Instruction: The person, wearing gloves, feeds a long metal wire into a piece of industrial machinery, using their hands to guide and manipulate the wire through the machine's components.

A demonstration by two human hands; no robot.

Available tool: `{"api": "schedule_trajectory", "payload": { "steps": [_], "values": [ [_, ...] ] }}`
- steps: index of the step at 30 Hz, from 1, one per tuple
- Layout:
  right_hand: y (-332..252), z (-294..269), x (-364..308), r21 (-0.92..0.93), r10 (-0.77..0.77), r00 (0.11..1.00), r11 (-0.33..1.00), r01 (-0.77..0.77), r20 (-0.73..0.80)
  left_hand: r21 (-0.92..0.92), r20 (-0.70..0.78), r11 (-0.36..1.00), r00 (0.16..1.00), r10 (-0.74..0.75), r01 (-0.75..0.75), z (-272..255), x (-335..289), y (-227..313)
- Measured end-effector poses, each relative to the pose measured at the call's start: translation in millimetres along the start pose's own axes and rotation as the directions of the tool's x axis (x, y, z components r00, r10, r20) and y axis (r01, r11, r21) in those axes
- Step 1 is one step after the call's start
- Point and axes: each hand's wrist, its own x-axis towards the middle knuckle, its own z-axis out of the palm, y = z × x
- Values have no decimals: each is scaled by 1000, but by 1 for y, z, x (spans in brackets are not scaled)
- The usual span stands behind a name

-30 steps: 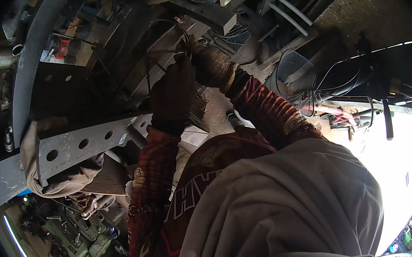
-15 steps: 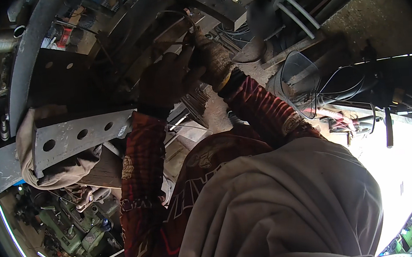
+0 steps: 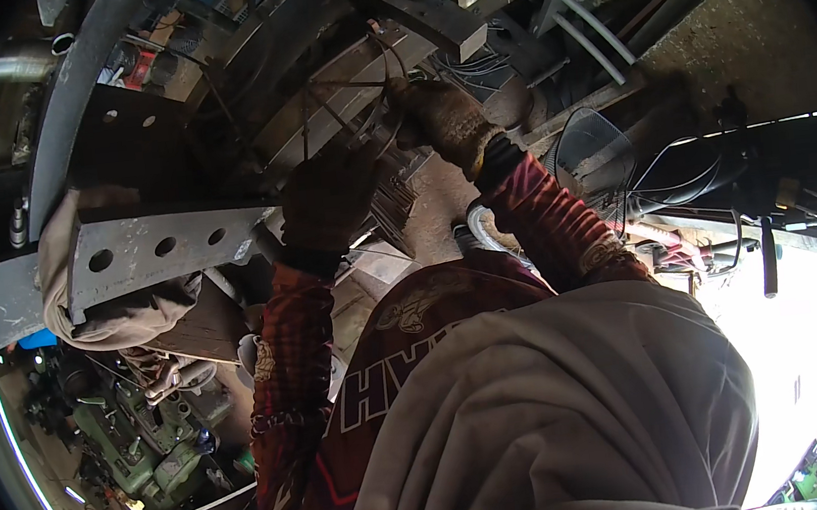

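Observation:
Both my hands wear dark work gloves and are raised over a cluttered steel frame. My right hand (image 3: 449, 119) is closed, its fingertips around the lower end of a thin dark bent rod (image 3: 398, 57) that curves up and away. My left hand (image 3: 331, 198) lies in deep shadow to the left and a little nearer. Its fingers look curled, but what they hold is hidden. Several thin rods cross just beyond it. Between and below my hands lies a bundle of thin brown rods (image 3: 392, 215).
A steel bar with round holes (image 3: 164, 249) juts in at left, with a grey cloth (image 3: 57, 272) over it. At right stand a black wire-mesh basket (image 3: 598, 160) and grey tubes (image 3: 595, 36). A green machine (image 3: 135, 443) shows at lower left.
My hands have moved apart: the right one shifted right and slightly nearer, the left one came nearer. The crossed thin rods beyond them now show more plainly.

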Motion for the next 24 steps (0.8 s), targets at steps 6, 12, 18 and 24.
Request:
{"api": "schedule_trajectory", "payload": {
  "steps": [6, 12, 18, 24],
  "values": [
    [34, 22, 0, -129, -321, 936, 944, 304, -144, 33, -123, 999, 992, -26, 30, -23, -1, -5],
    [-15, 24, -5, 533, 287, 956, 820, -208, -68, 83, -23, 995, 999, -48, 50, -23, -4, -14],
    [-19, 15, -6, 255, 176, 981, 955, -150, -81, 60, -18, 995, 997, -73, 74, -23, -4, -5],
    [-13, 8, 4, 102, 150, 988, 984, -144, -44, 93, 3, 992, 997, -82, 81, -19, -3, -7]
  ]
}}
